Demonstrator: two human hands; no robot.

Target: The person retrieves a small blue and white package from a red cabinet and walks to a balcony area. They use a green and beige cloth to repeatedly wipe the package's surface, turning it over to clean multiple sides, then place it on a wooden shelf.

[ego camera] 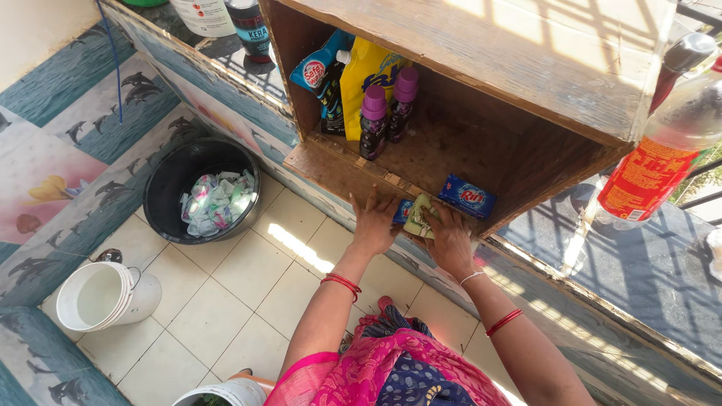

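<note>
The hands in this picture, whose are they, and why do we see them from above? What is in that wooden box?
A person wears a camera on the head, so you look down along their arms. The left hand rests on the edge of a wooden shelf. The right hand has its fingers on a pale green soap bar, beside a blue soap packet. Further back stand two purple-capped bottles and a yellow pouch. On the floor sit a black tub of clothes and a white bucket.

wooden shelf [421,162] | holds: two purple-capped bottles [374,124], yellow pouch [366,71], blue pouch [320,68], blue soap packet [467,196]
</note>
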